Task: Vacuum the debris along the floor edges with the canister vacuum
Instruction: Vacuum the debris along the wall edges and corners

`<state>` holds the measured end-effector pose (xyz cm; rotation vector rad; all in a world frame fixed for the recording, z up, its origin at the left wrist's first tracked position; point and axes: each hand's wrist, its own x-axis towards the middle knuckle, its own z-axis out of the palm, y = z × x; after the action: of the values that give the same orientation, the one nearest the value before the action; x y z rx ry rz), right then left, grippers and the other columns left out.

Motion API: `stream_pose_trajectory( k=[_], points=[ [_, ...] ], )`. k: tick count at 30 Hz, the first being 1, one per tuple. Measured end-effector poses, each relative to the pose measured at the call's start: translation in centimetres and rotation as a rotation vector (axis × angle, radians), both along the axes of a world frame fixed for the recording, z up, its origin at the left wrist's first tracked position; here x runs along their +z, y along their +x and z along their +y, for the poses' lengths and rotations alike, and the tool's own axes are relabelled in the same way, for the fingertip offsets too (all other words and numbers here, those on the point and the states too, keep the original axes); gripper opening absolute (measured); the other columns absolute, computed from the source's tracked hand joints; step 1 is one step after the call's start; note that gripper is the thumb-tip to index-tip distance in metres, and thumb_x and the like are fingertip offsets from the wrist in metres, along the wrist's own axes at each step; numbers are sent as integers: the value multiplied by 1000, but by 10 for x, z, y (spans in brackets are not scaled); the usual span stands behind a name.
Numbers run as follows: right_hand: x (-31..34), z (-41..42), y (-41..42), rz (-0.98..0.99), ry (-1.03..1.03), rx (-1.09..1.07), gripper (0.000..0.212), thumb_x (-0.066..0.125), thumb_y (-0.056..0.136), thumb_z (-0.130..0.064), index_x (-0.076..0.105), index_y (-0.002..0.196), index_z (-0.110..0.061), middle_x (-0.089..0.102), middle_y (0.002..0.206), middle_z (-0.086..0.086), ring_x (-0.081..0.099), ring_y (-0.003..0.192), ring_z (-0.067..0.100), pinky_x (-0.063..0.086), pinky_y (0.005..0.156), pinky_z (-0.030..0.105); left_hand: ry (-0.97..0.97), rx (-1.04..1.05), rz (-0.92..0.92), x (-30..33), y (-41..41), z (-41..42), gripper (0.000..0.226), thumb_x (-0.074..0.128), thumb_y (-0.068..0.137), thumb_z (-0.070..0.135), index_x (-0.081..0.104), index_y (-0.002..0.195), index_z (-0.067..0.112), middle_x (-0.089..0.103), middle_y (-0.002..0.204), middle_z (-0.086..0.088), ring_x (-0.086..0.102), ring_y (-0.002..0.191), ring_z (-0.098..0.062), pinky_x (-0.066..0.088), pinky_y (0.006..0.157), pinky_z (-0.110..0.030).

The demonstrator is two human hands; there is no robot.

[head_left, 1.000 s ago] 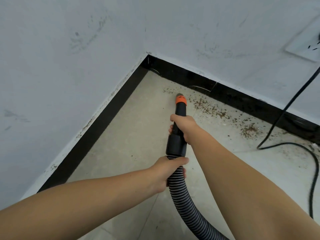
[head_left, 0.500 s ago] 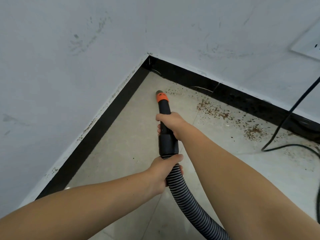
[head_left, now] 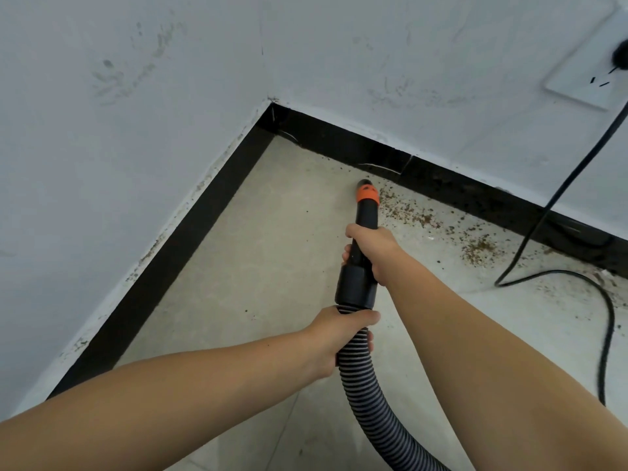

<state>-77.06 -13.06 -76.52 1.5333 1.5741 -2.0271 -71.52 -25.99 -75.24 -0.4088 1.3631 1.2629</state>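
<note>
A: Grip status?
B: Right hand wrapped round the nozzle; left hand clamped on the hose just behind.
A: Tip?
B: Ahead of both hands, near the skirting, at the debris edge. Two main patches, probably.
A: Else?
B: One cable, one socket.

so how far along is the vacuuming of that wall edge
Done, by the look of it: the floor from the corner to the nozzle is nearly speck-free. In hand: the right hand grips the black tube and the left hand the ribbed hose, with the orange nozzle at the start of the brown debris. Left: that trail, the clump and the crumbs by the black cable.
</note>
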Motion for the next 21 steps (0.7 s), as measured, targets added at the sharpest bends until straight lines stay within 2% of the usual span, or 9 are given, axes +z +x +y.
stream_pose_trajectory(
  k=[3,5,10,13,18,21],
  points=[
    [0,5,5,-17,31,-38,16,60,86,-7,49,98,-5,55,66,12,53,50,22,51,52,29,10,-13,-1,1,2,3,12,68,86,15,58,91,9,61,67,-5,60,54,-16,50,51,-25],
    [2,4,0,-11,34,-13,14,60,87,-7,49,94,-6,55,66,11,53,49,22,51,51,29,12,10,-1,2,0,3,13,68,86,16,58,90,9,61,67,-5,60,54,-15,50,51,-24],
    [8,-17,-31,35,8,216,13,60,87,-7,47,87,-7,53,64,11,52,41,19,49,42,23,23,135,-23,1,-11,-2,16,66,88,16,56,96,7,60,68,-7,58,57,-17,50,56,-27],
    [10,-25,-55,58,-3,295,13,61,87,-7,48,91,-6,54,66,10,53,41,18,49,42,22,24,207,-14,-1,-29,-4,16,67,87,16,56,95,7,59,70,-7,58,58,-18,50,58,-29],
    [8,-15,-70,59,41,289,17,61,87,-7,48,98,-5,56,66,10,55,43,17,50,41,22,54,212,-35,-3,-46,5,12,66,87,13,55,88,9,58,67,-6,57,58,-18,51,59,-29],
    [9,0,-66,51,56,236,13,61,87,-7,48,90,-6,55,67,10,54,44,17,48,38,20,75,156,-33,-5,-47,16,12,66,88,15,56,88,10,58,66,-6,57,56,-17,52,55,-26]
  ],
)
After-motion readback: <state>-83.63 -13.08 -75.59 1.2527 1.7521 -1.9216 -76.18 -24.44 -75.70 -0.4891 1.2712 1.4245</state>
